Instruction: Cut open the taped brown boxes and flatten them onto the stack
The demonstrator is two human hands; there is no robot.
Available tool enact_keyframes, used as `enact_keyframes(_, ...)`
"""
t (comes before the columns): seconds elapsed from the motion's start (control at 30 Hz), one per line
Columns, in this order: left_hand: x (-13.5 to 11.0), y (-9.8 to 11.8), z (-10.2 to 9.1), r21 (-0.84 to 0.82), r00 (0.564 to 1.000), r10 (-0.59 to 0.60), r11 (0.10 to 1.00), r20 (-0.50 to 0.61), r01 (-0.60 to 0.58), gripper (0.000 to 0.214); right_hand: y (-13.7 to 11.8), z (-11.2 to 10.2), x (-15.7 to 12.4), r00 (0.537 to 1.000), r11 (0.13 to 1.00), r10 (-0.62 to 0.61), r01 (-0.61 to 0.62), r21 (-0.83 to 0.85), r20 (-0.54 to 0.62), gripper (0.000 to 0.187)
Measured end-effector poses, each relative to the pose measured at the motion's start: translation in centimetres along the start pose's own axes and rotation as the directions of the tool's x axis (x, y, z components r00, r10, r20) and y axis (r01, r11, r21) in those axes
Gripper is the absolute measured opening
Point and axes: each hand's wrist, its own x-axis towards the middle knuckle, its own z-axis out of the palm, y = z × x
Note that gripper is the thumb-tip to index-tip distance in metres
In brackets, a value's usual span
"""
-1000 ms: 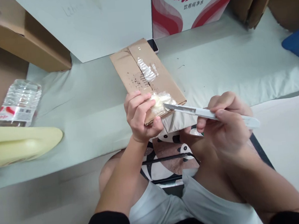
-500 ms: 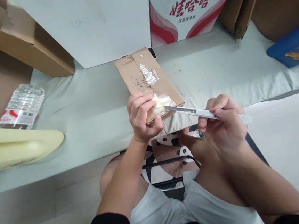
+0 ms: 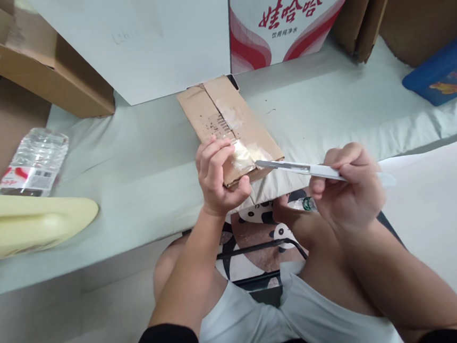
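Observation:
My left hand (image 3: 221, 176) grips the near left corner of a flat brown cardboard box (image 3: 244, 122), fingers on top and thumb at the near edge. Clear tape (image 3: 246, 154) with a pale yellowish patch covers the box's near end, beside my fingertips. In my right hand (image 3: 349, 185) is a white utility knife (image 3: 324, 171), held between thumb and fingers, its blade pointing left. The blade tip lies at the right part of the taped patch; whether it touches cannot be made out. A dark object (image 3: 235, 81) shows partly behind the box's far end.
Behind stand a large white box (image 3: 141, 40) and a red-and-white water carton (image 3: 291, 22). A clear bottle (image 3: 35, 159) and a pale yellow plastic object (image 3: 33, 223) lie left on the cloth-covered surface (image 3: 141, 179). A blue container (image 3: 444, 75) is at right.
My right hand and the knife have shifted slightly to the right, and the blade tip has slid right along the tape. My left hand stays on the box, which has barely moved.

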Motion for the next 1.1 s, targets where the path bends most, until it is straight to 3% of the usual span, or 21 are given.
enact_keyframes(0.1, -0.1, -0.5, -0.3, -0.022, 0.999, -0.033, 0.999, 0.018, 0.034, 0.053, 0.5, -0.6, 0.5, 0.977, 0.986, -0.162, 0.155, -0.056, -0.14, 0.008)
enact_keyframes(0.2, -0.2, -1.0, -0.9, -0.043, 0.994, -0.103, 0.994, 0.028, 0.104, 0.059, 1.8, -1.4, 1.1, 0.942, 0.911, -0.281, 0.202, -0.36, -0.184, 0.005)
enact_keyframes(0.27, -0.4, -1.5, -1.4, -0.046, 0.983, -0.184, 0.982, 0.017, 0.185, 0.06, 3.2, -2.1, 1.7, 0.971, 0.756, -0.227, 0.124, -0.643, -0.08, 0.012)
enact_keyframes(0.33, -0.5, -1.9, -1.8, -0.073, 0.953, -0.303, 0.951, -0.019, 0.301, 0.062, 4.8, -2.8, 2.2, 0.995, 0.561, -0.099, 0.069, -0.825, 0.016, 0.024)
enact_keyframes(0.43, -0.9, -2.6, -2.3, -0.213, 0.856, -0.506, 0.852, -0.108, 0.478, 0.062, 7.3, -3.7, 2.9, 0.996, 0.403, 0.05, 0.053, -0.913, 0.08, 0.041)
enact_keyframes(0.53, -1.1, -3.1, -2.5, -0.326, 0.704, -0.687, 0.718, -0.183, 0.615, 0.061, 9.1, -4.2, 3.3, 0.981, 0.339, 0.155, 0.062, -0.939, 0.121, 0.047)
enact_keyframes(0.63, -0.9, -3.6, -2.8, -0.367, 0.586, -0.79, 0.607, -0.181, 0.705, 0.067, 9.8, -4.1, 3.2, 0.966, 0.314, 0.21, 0.081, -0.946, 0.153, 0.048)
enact_keyframes(0.77, -0.4, -4.3, -3.7, -0.46, 0.51, -0.849, 0.512, -0.141, 0.725, 0.066, 9.8, -3.1, 2.6, 0.933, 0.349, 0.26, 0.15, -0.925, 0.249, 0.04)
enact_keyframes(0.83, -0.3, -4.6, -4.0, -0.559, 0.443, -0.894, 0.4, -0.064, 0.726, 0.06, 9.6, -2.5, 2.2, 0.911, 0.381, 0.25, 0.218, -0.898, 0.327, 0.036)
enact_keyframes(0.93, -0.7, -5.0, -4.1, -0.647, 0.267, -0.95, 0.104, 0.159, 0.756, 0.046, 9.0, -1.6, 2.0, 0.856, 0.465, 0.232, 0.318, -0.826, 0.461, 0.033)
enact_keyframes(1.0, -1.3, -5.2, -4.0, -0.624, 0.155, -0.963, -0.017, 0.22, 0.781, 0.037, 8.5, -1.3, 2.0, 0.836, 0.521, 0.238, 0.319, -0.792, 0.493, 0.035)
enact_keyframes(1.03, -1.6, -5.3, -3.9, -0.605, 0.132, -0.969, -0.022, 0.21, 0.796, 0.036, 8.3, -1.2, 2.0, 0.841, 0.54, 0.243, 0.297, -0.788, 0.483, 0.039)
enact_keyframes(1.1, -2.2, -5.5, -3.8, -0.552, 0.15, -0.977, 0.042, 0.151, 0.833, 0.039, 7.9, -1.2, 2.0, 0.864, 0.574, 0.256, 0.225, -0.788, 0.433, 0.05)
